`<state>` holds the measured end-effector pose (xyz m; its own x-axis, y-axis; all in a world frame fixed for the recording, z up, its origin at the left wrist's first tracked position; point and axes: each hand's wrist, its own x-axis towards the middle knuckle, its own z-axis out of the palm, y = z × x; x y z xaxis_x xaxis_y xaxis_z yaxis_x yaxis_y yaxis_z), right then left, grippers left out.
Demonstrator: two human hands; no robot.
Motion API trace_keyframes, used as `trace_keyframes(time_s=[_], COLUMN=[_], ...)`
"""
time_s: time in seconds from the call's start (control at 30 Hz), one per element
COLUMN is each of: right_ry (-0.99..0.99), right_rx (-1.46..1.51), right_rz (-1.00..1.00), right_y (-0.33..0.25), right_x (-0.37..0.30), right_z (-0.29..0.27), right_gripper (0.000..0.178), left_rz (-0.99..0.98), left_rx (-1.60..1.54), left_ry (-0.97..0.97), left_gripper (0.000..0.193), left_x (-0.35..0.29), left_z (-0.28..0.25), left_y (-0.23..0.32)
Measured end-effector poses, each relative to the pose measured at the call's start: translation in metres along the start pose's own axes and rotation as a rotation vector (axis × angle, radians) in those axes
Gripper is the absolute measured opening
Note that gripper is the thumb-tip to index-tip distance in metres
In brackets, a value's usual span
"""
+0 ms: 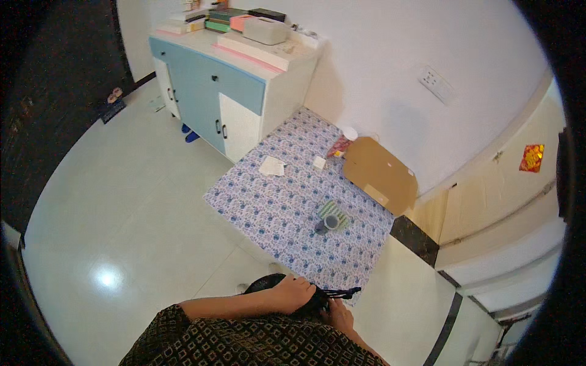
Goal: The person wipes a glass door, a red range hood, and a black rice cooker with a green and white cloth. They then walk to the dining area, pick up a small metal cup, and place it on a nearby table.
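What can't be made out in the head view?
- Black object in both hands: mostly covered by the left hand and right hand, so its kind is unclear.
- Right hand fingers: tucked under the black object; grip unclear.
- Small items on the patterned mat: cup-like thing and papers too small to identify.
- Cabinet top clutter: far, bent by the fisheye rim.

Dark garment (256, 344) with small pale diamond pattern, forearms bare.

Table (287, 213) centre mostly open; roll of tape (330, 222) mid-right, cardboard sheet (379, 174) against wall upper right, cabinet (220, 91) blocks upper left. Floor at left open.
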<state>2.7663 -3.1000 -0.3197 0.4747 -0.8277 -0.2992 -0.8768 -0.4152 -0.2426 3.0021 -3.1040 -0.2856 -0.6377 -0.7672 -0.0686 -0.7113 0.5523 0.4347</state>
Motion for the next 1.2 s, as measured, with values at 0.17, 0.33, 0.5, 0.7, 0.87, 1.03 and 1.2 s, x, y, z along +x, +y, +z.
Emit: trace_keyframes(time_s=[0.17, 0.33, 0.5, 0.7, 0.87, 1.03, 1.2], right_ry=[-0.296, -0.3, -0.285, -0.284, -0.298, -0.703, -0.426], right_rx=[-0.006, -0.087, 0.214, 0.365, 0.377, 0.754, 0.257], right_rz=[0.176, -0.004, -0.087, -0.179, -0.228, 0.104, -0.161], right_y=[-0.018, 0.02, 0.038, 0.044, 0.046, 0.086, 0.082], right_x=[0.01, 0.008, 0.016, 0.029, 0.041, 0.106, 0.074], right_z=[-0.015, 0.023, 0.045, 0.059, 0.07, 0.109, 0.1], right_gripper=[0.049, 0.05, 0.051, 0.051, 0.051, 0.048, 0.044], left_rz=[0.001, -0.05, -0.117, -0.205, -0.353, -0.411, -0.478], left_rx=[0.053, -0.1, -0.138, -0.456, -0.47, -0.337, -0.303], left_ry=[0.048, -0.035, -0.216, -0.192, -0.136, 0.031, 0.12], left_gripper=[0.023, 0.02, 0.034, 0.054, 0.039, 0.024, 0.018], left_x=[-0.006, -0.012, 0.0, -0.011, -0.019, -0.017, -0.018], left_z=[0.021, 0.015, 0.005, 0.015, 0.015, 0.042, 0.053], left_y=[-0.002, -0.003, -0.007, -0.012, -0.012, -0.012, -0.012])
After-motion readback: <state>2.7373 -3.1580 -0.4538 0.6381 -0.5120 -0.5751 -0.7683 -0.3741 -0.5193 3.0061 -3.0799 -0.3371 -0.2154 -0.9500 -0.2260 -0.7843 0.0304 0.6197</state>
